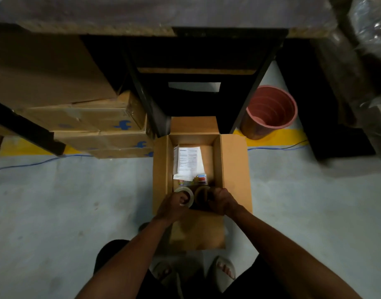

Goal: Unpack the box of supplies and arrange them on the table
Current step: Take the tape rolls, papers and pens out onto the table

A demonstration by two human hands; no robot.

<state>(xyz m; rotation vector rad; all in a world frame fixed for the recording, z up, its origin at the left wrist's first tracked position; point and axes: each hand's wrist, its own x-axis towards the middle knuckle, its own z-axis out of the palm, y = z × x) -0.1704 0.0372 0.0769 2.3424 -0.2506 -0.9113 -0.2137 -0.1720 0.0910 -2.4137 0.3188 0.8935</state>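
An open cardboard box [235,169] stands on the floor in front of me, flaps spread. Inside lie a printed white sheet [189,160] and a small pack of coloured items [199,179]. At the box's near end my left hand [172,207] grips a clear tape roll [188,196]. Beside it my right hand [223,201] grips a brown tape roll [201,195]. Both rolls are just above the box floor. The table [163,9] runs along the top of the view, its surface mostly out of sight.
Stacked cardboard cartons [81,121] sit at the left under the table. A pink bucket [271,111] stands at the right by a black table leg [256,83]. A thin blue cable [278,147] crosses the grey floor. My sandalled feet [223,270] are near the box.
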